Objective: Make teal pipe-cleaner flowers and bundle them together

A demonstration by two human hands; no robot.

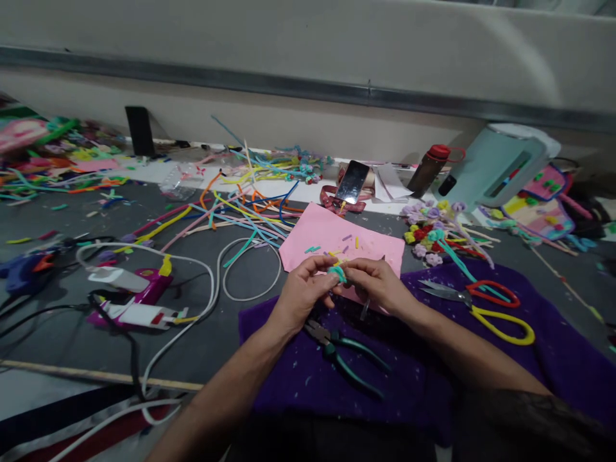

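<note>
A small turquoise pipe-cleaner flower sits between my hands, above a pink sheet. My left hand is closed, thumb and fingers pinching its left side. From the other side, the closed fingertips of my right hand pinch at its edge, by a bit of yellow. A thin, clear-ended stick shows below my right hand; whether that hand holds it I cannot tell. Green-handled pliers lie just below, on purple cloth. To the right, scissors with red and yellow handles lie with blades slightly apart.
Short pipe-cleaner cuttings dot the pink sheet. Long pipe cleaners spread behind, left. White cables loop around a power strip near a blue glue gun. A phone, bottle and pale green container stand behind.
</note>
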